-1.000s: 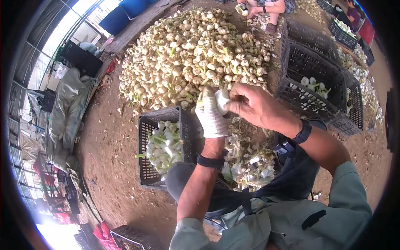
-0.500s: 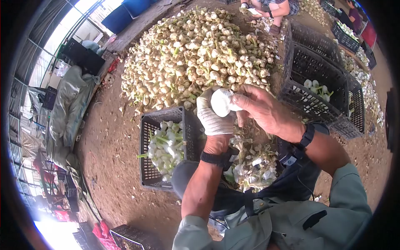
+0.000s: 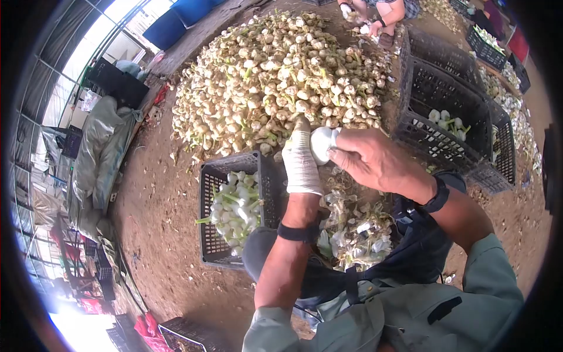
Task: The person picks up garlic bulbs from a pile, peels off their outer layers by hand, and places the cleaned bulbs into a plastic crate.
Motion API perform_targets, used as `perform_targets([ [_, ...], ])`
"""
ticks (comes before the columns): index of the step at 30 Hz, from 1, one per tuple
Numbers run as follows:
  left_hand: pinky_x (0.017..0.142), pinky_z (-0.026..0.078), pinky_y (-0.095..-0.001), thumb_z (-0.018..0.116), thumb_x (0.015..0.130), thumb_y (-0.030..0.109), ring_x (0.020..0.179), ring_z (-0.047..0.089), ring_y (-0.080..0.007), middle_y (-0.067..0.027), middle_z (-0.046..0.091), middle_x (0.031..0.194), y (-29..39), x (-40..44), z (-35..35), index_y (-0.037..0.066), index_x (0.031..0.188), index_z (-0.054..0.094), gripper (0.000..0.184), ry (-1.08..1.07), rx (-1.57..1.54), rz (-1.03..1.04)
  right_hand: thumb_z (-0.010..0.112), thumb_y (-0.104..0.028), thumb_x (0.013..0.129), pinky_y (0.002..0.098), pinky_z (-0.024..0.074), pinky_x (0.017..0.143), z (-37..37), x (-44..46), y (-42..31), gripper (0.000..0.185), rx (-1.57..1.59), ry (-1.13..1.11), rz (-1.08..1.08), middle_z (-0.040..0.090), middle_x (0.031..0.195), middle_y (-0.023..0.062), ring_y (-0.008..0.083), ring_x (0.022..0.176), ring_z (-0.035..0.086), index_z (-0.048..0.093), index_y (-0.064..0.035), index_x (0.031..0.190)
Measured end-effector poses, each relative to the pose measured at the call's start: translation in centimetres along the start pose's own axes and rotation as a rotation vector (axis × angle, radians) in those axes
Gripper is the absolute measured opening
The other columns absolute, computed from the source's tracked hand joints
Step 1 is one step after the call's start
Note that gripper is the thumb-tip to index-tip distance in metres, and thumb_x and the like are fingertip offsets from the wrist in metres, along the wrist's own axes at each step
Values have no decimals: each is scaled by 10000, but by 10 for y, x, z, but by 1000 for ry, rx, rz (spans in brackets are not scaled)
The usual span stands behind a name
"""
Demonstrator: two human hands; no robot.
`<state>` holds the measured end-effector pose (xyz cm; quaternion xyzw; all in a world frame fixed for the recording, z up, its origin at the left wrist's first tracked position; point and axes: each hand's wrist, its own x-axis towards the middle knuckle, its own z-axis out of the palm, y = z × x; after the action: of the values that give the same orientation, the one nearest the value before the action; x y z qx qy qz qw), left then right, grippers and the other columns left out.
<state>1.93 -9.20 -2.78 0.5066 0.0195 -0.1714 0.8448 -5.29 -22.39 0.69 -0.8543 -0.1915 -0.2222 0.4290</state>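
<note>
A white garlic bulb (image 3: 321, 145) is between my two hands, in front of the big heap of unpeeled garlic (image 3: 275, 82). My left hand (image 3: 301, 158), in a whitish knit glove, is closed round the bulb's left side. My bare right hand (image 3: 375, 158) pinches the bulb from the right with thumb and fingers. Below and left of my hands stands a dark plastic crate (image 3: 268, 188) with white bulbs (image 3: 234, 205) and green stems in it. Loose papery skins (image 3: 358, 232) lie on the ground between my legs.
Large black crates (image 3: 440, 141) stand at the right, one holding a few white bulbs (image 3: 448, 123). Another person's hands (image 3: 372, 26) are at work beyond the heap. More crates (image 3: 485, 48) and skins lie at the far right; a grey tarp (image 3: 97, 158) lies at the left.
Both hands have turned about the bulb, and my right fingers now cover its right side. The other person's hands have moved lower. The view has shifted slightly.
</note>
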Motion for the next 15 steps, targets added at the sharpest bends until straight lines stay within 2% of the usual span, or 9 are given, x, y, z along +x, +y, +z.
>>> perform_targets([
  [2, 595, 531, -301, 574, 937, 411, 661, 622, -157, -66, 658, 798, 1, -3, 1, 49, 942, 636, 366, 26, 17, -21, 574, -203, 957, 366, 444, 535, 3, -3, -3, 228, -36, 27, -57, 579, 705, 150, 223, 589, 598, 607, 18, 910],
  [3, 634, 525, -319, 559, 932, 407, 691, 621, -171, -52, 648, 789, 0, -4, 0, 70, 914, 624, 344, 4, -166, -55, 574, -203, 957, 366, 444, 535, 6, -3, -6, 228, -36, 27, -55, 579, 705, 150, 223, 589, 598, 607, 18, 910],
  [6, 663, 517, -338, 529, 934, 388, 714, 615, -186, -44, 632, 773, 2, 0, 2, 88, 899, 604, 311, -6, -433, -115, 543, -288, 988, 254, 462, 473, 16, 1, -17, 306, 639, 83, 580, 592, 726, 33, 89, 563, 573, 633, -3, 922],
  [7, 653, 513, -338, 514, 941, 372, 706, 610, -188, -51, 626, 767, 0, 2, 1, 85, 911, 595, 299, 14, -513, -152, 558, -330, 980, 232, 482, 489, 29, 1, -9, 349, 810, 133, 577, 587, 744, 23, 91, 569, 576, 628, 11, 967],
  [10, 649, 506, -333, 483, 952, 348, 708, 602, -188, -52, 621, 773, -1, 8, 2, 77, 922, 588, 292, 95, -486, -64, 571, -342, 972, 230, 475, 485, 9, 8, -23, 380, 454, -1, 695, 590, 783, 24, 89, 578, 579, 610, 20, 1080],
  [11, 645, 506, -323, 480, 959, 351, 700, 604, -181, -53, 627, 774, 0, 8, 3, 66, 914, 597, 311, 109, -438, -18, 654, -302, 919, 288, 510, 523, 19, 2, -8, 458, 322, 29, 582, 613, 851, 67, 164, 591, 607, 527, 7, 1233],
  [12, 641, 506, -313, 478, 967, 354, 692, 606, -174, -54, 633, 775, 0, 7, 3, 56, 906, 607, 330, 127, -393, 29, 654, -302, 919, 288, 510, 523, 17, 3, -7, 458, 320, 23, 584, 613, 851, 67, 164, 591, 607, 527, 7, 1233],
  [14, 636, 504, -303, 478, 974, 363, 685, 605, -165, -56, 640, 774, -2, 11, -1, 46, 893, 622, 358, 133, -280, 65, 733, -255, 840, 371, 542, 590, 16, 5, -7, 595, -241, 223, -63, 618, 887, 125, 271, 627, 625, 453, -17, 1308],
  [15, 630, 502, -293, 477, 982, 372, 677, 605, -156, -59, 646, 774, -3, 11, -4, 35, 879, 636, 386, 135, -159, 102, 770, -203, 776, 423, 554, 668, 10, 4, -11, 690, -327, 101, 1, 621, 951, 180, 356, 705, 644, 412, -38, 1342],
])
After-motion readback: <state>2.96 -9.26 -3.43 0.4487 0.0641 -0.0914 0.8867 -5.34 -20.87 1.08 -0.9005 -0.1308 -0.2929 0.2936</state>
